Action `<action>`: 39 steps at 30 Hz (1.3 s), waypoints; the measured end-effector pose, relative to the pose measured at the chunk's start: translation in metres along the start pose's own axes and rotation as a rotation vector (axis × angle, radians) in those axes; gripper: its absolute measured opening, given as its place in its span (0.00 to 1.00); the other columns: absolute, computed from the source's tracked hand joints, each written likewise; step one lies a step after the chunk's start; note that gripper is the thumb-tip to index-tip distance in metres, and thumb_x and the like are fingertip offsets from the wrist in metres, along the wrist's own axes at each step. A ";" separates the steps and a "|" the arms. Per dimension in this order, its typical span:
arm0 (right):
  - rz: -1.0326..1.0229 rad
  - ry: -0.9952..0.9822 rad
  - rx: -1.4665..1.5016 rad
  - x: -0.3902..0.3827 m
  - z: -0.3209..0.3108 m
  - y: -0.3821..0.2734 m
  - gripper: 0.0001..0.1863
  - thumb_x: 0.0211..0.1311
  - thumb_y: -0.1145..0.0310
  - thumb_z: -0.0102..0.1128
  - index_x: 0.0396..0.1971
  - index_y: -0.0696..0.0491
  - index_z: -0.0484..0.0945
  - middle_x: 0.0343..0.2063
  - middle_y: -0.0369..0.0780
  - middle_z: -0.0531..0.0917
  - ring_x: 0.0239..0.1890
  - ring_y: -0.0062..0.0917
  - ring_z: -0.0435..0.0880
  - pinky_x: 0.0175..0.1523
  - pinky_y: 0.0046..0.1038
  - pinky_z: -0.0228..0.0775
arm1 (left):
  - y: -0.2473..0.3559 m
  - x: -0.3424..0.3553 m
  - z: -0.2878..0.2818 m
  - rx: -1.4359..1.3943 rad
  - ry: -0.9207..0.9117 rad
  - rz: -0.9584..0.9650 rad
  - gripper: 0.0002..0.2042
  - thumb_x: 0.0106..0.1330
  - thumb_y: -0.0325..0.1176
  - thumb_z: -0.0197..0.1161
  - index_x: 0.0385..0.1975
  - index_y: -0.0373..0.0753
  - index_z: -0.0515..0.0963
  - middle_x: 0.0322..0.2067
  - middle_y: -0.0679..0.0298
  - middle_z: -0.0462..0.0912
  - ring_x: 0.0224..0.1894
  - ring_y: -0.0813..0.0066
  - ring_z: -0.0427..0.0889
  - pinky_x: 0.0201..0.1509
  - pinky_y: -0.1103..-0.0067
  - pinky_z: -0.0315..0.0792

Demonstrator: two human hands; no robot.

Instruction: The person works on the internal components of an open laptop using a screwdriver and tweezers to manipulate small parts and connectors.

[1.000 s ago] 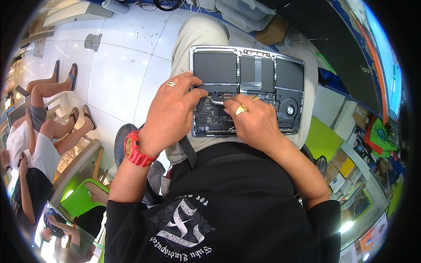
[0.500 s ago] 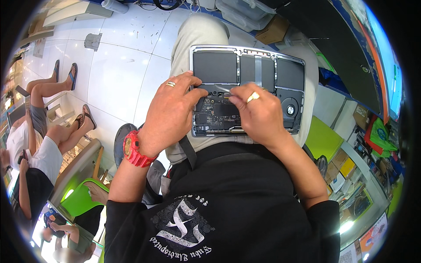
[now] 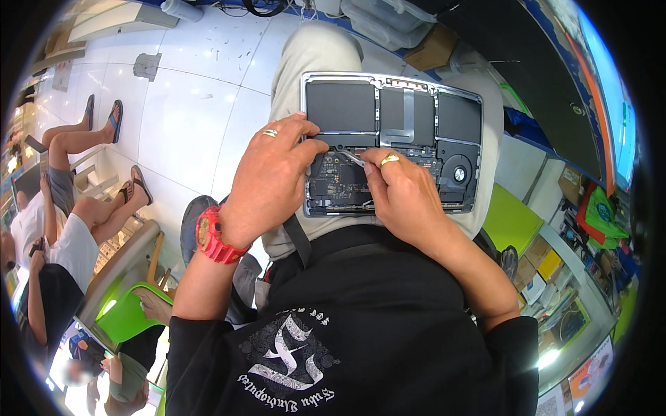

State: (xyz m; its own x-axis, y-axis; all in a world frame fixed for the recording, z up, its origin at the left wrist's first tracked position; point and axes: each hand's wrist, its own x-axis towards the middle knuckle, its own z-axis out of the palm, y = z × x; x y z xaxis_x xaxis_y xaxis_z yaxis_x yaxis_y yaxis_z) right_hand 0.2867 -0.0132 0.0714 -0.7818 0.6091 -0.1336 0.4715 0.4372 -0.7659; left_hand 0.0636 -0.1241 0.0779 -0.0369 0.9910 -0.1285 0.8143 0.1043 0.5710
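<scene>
An opened laptop (image 3: 458, 150) lies across my lap with its insides facing up: black battery cells at the far side, a dark circuit board near me, a round fan at the right. My left hand (image 3: 272, 170) holds its left edge, thumb and index fingertips resting over the rim beside the board. In my right hand (image 3: 406, 184) a pair of metal tweezers (image 3: 354, 159) is pinched between thumb and fingers. Their tips point left, to the upper part of the board close to my left fingertips. Whether the tips grip any small part is too fine to tell.
My knees in light trousers (image 3: 319, 52) carry the laptop. A green chair (image 3: 135, 312) and seated people are at the left. A cardboard box (image 3: 431, 47) and clear plastic bins (image 3: 385, 21) stand beyond my knees; a glass case (image 3: 565, 319) is at the right.
My right hand has shifted slightly down and turned, bringing the tweezers lower and angled over the board. More of the silver strip between the battery cells shows. My left hand stays put.
</scene>
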 end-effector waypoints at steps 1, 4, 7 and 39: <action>0.021 -0.009 0.007 0.001 0.000 -0.001 0.06 0.75 0.75 0.63 0.44 0.62 0.83 0.41 0.53 0.90 0.38 0.55 0.90 0.44 0.51 0.83 | 0.000 0.000 0.000 -0.004 -0.001 0.000 0.14 0.68 0.17 0.65 0.51 0.36 0.88 0.61 0.55 0.84 0.74 0.50 0.77 0.72 0.59 0.72; 0.002 0.000 0.016 0.001 0.003 0.000 0.06 0.75 0.75 0.63 0.45 0.63 0.83 0.42 0.53 0.90 0.38 0.55 0.90 0.44 0.52 0.83 | 0.001 0.000 0.000 0.000 -0.002 -0.007 0.15 0.68 0.17 0.66 0.51 0.36 0.88 0.60 0.55 0.84 0.73 0.50 0.77 0.72 0.59 0.72; -0.021 -0.002 0.010 0.000 0.002 -0.003 0.07 0.75 0.76 0.63 0.46 0.63 0.83 0.40 0.54 0.89 0.37 0.56 0.90 0.42 0.52 0.83 | 0.000 -0.001 0.000 0.003 -0.003 -0.007 0.15 0.68 0.17 0.66 0.51 0.36 0.88 0.60 0.55 0.84 0.73 0.50 0.78 0.72 0.59 0.72; 0.047 0.033 0.093 -0.003 0.018 -0.007 0.05 0.77 0.77 0.60 0.44 0.63 0.82 0.40 0.58 0.89 0.40 0.60 0.89 0.46 0.52 0.83 | -0.001 0.000 0.001 -0.013 0.028 0.011 0.15 0.67 0.15 0.64 0.51 0.34 0.86 0.60 0.54 0.85 0.74 0.48 0.78 0.73 0.59 0.73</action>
State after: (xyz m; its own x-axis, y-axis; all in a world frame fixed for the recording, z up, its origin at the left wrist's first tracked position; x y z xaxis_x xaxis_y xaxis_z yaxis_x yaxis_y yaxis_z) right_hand 0.2784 -0.0300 0.0653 -0.7448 0.6500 -0.1511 0.4662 0.3448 -0.8147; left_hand 0.0636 -0.1246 0.0769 -0.0446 0.9941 -0.0992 0.8069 0.0944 0.5831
